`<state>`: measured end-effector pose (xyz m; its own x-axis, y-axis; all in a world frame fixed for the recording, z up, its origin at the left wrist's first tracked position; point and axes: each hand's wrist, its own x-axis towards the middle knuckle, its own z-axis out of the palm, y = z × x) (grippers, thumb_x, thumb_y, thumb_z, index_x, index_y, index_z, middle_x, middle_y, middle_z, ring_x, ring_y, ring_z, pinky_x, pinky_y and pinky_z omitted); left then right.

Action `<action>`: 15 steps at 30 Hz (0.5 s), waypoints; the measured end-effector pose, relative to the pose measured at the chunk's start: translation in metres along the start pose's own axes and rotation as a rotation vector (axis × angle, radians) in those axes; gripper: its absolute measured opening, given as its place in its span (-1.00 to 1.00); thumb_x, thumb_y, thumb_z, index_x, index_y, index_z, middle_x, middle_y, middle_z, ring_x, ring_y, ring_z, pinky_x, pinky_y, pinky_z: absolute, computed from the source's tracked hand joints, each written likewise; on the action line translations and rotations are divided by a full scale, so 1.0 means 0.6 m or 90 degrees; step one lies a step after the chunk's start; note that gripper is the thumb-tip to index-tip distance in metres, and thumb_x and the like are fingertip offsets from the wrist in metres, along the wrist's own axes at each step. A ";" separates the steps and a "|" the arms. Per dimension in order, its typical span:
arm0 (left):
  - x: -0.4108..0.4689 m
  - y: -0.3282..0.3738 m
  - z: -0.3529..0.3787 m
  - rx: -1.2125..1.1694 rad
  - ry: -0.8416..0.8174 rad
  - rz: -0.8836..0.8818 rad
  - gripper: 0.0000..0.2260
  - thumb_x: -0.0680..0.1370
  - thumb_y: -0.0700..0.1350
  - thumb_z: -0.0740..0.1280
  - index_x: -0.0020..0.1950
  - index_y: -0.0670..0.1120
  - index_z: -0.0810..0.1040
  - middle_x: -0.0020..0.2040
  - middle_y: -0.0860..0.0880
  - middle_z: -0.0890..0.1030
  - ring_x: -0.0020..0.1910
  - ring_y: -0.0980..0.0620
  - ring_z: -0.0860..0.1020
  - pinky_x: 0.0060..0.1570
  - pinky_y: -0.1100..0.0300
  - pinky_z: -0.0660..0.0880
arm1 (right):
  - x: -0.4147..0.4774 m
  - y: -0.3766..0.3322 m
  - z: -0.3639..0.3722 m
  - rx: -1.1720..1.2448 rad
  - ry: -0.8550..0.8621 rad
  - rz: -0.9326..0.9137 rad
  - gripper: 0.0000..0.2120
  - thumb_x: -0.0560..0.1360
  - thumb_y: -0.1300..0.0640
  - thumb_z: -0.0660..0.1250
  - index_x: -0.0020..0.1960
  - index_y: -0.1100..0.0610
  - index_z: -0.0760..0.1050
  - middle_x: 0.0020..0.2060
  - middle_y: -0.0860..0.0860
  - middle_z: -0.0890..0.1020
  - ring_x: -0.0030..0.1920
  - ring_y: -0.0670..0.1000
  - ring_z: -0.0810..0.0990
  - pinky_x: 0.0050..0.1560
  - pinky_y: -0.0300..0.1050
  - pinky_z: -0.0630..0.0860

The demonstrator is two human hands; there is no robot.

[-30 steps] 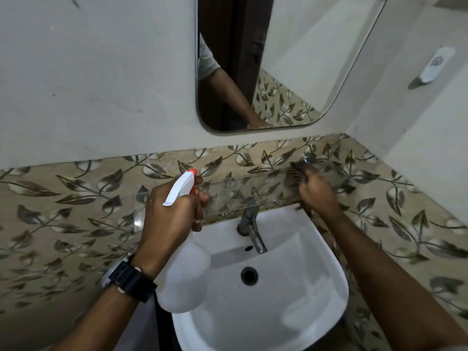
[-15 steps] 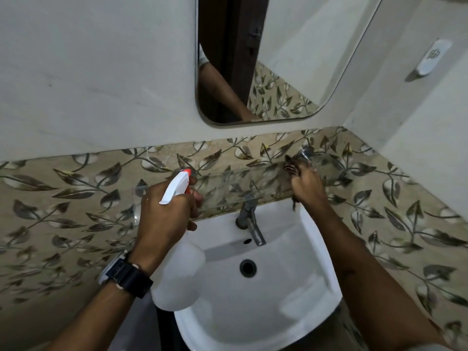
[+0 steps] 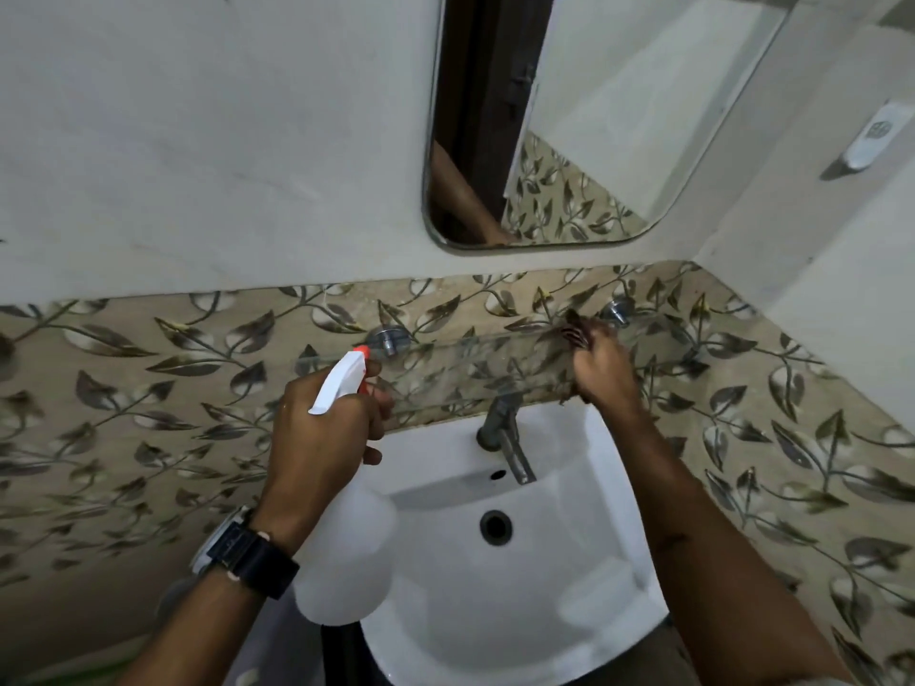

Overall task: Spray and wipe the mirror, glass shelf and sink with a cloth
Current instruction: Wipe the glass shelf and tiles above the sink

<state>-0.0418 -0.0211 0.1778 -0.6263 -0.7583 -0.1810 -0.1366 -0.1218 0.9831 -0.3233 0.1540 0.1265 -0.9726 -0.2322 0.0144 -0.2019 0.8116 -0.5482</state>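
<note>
The glass shelf (image 3: 465, 361) runs across the tiled wall just above the tap (image 3: 505, 433), with the mirror (image 3: 584, 121) at 12 o'clock from it and the sink (image 3: 624, 527) at 6 o'clock. The right hand (image 3: 604, 373), at 2 o'clock from the tap, bunches its fingers round a dark striped cloth (image 3: 574, 334) and presses it on the shelf's right end, near the right bracket (image 3: 616, 311). This looks like the wiping of the shelf, with the arm reaching over the basin to bear down from above.

The left hand (image 3: 322, 433), at 9 o'clock from the tap, wraps its fingers round the neck of the bottle (image 3: 341, 561). The nozzle tips toward the left bracket (image 3: 388, 339), probably kept raised so more spray can go on the shelf's left half without a regrip. Whether the trigger is squeezed I cannot tell. A watch (image 3: 247, 552) sits on that wrist. The sink likely comes last, since drips from above fall into it.
</note>
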 end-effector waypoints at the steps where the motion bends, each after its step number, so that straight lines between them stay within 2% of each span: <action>1: -0.001 -0.001 -0.007 0.004 0.013 0.003 -0.63 0.37 -0.34 0.25 -0.10 0.09 0.67 -0.26 -0.06 0.69 -0.42 -0.01 0.52 -0.51 0.16 0.51 | -0.013 -0.018 0.007 -0.014 0.000 0.004 -0.62 0.61 0.18 0.18 0.39 0.25 0.46 0.42 0.29 0.45 0.44 0.26 0.39 0.50 0.13 0.26; 3: -0.002 -0.004 -0.018 0.016 0.029 0.014 -0.57 0.44 -0.41 0.23 -0.14 0.14 0.64 -0.26 -0.07 0.69 -0.41 0.07 0.55 -0.51 0.23 0.54 | -0.059 -0.058 0.037 -0.012 -0.023 -0.012 -0.66 0.61 0.17 0.17 0.33 0.23 0.47 0.41 0.25 0.44 0.47 0.27 0.35 0.53 0.20 0.21; 5: -0.001 -0.006 -0.023 0.023 0.030 0.023 -0.57 0.46 -0.42 0.23 -0.13 0.12 0.64 -0.25 -0.08 0.69 -0.40 0.10 0.55 -0.51 0.33 0.52 | -0.111 -0.093 0.082 -0.012 -0.040 -0.123 -0.58 0.60 0.06 0.11 0.33 0.24 0.49 0.43 0.24 0.44 0.49 0.29 0.33 0.55 0.24 0.17; 7: -0.001 -0.007 -0.022 0.035 0.021 0.027 -0.62 0.45 -0.43 0.24 -0.08 0.01 0.68 -0.23 -0.09 0.68 -0.33 0.03 0.56 -0.52 0.40 0.47 | -0.147 -0.114 0.107 -0.011 -0.067 -0.237 -0.42 0.56 -0.03 0.05 0.49 0.22 0.39 0.53 0.16 0.37 0.58 0.21 0.23 0.60 0.18 0.08; 8: -0.001 -0.005 -0.020 0.033 0.017 0.028 -0.62 0.44 -0.43 0.25 -0.07 0.01 0.68 -0.23 -0.10 0.68 -0.30 0.00 0.55 -0.53 0.40 0.46 | -0.146 -0.117 0.105 0.003 -0.088 -0.255 -0.41 0.57 -0.02 0.07 0.54 0.20 0.34 0.56 0.13 0.34 0.59 0.16 0.22 0.61 0.10 0.06; 10: -0.003 -0.001 -0.020 0.019 0.005 0.030 -0.59 0.44 -0.43 0.25 -0.11 0.09 0.64 -0.21 -0.12 0.67 -0.27 -0.03 0.55 -0.54 0.38 0.45 | -0.124 -0.100 0.080 0.034 -0.110 -0.212 -0.53 0.63 0.07 0.13 0.51 0.15 0.38 0.49 0.15 0.44 0.50 0.16 0.36 0.53 0.05 0.20; 12: -0.005 0.002 -0.025 0.011 0.004 0.034 -0.58 0.43 -0.42 0.26 -0.11 0.13 0.62 -0.20 -0.12 0.68 -0.25 -0.02 0.57 -0.53 0.41 0.45 | -0.089 -0.065 0.053 0.013 -0.074 -0.115 -0.60 0.63 0.10 0.14 0.43 0.14 0.43 0.38 0.20 0.51 0.39 0.21 0.45 0.46 0.13 0.34; 15: -0.006 -0.001 -0.037 0.010 0.013 0.036 -0.65 0.30 -0.27 0.28 -0.10 0.12 0.65 -0.22 -0.10 0.70 -0.25 -0.02 0.59 -0.50 0.39 0.47 | -0.062 -0.045 0.039 -0.050 -0.029 -0.047 -0.44 0.51 0.03 0.07 0.43 0.24 0.40 0.42 0.28 0.46 0.45 0.26 0.39 0.52 0.20 0.26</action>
<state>-0.0222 -0.0327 0.1786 -0.6176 -0.7766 -0.1240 -0.1137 -0.0678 0.9912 -0.2793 0.1283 0.1212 -0.9487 -0.3159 0.0133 -0.2834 0.8308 -0.4791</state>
